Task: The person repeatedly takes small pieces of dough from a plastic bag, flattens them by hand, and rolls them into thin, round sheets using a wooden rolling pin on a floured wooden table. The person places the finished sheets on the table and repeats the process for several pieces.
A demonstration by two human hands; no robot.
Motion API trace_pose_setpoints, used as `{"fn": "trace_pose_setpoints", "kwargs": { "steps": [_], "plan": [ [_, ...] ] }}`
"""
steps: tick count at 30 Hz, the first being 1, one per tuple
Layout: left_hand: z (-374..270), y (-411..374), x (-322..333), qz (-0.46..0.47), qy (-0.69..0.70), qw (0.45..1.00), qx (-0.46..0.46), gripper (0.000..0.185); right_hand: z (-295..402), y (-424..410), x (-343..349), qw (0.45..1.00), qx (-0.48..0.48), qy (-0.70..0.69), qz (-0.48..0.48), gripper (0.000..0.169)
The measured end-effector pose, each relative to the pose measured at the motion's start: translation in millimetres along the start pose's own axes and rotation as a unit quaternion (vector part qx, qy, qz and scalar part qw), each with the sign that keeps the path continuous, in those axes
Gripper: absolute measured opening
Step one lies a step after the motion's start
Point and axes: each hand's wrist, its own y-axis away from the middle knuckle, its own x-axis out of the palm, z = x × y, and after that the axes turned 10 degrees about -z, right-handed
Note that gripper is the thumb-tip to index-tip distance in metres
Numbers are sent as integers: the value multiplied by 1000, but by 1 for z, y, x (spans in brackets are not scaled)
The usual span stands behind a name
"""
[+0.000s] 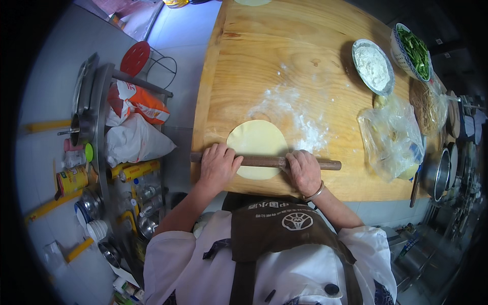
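A round, flat sheet of pale dough (257, 139) lies near the front edge of the wooden work table (289, 23). Across its nearer half rests a dark wooden rolling pin (261, 161). My left hand (219, 164) grips the pin just left of the dough. On the other side, my right hand (304, 169) is closed over the pin beside the dough's right edge, a metal bangle on its wrist. Both ends of the pin stick out past my hands. Loose flour (310, 131) is scattered on the wood beyond and to the right of the dough.
To the right stand a bowl of flour (371, 70) and a patterned bowl of chopped greens (413, 53). Nearer lies a clear plastic bag (389, 141) with pale contents. A metal rack (101, 133) with sacks and bowls runs along the left. Another dough sheet (252, 1) shows at the far edge.
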Motion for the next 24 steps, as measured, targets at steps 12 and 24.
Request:
{"fn": "trace_pose_setpoints", "kwargs": {
  "steps": [12, 24],
  "plan": [
    [55, -88, 19, -199, -156, 967, -13, 32, -48, -114, 63, 989, 55, 138, -11, 54],
    [24, -31, 20, -66, 77, 994, 34, 17, -25, -44, 14, 996, -83, -20, -25, 15]
  ]
}}
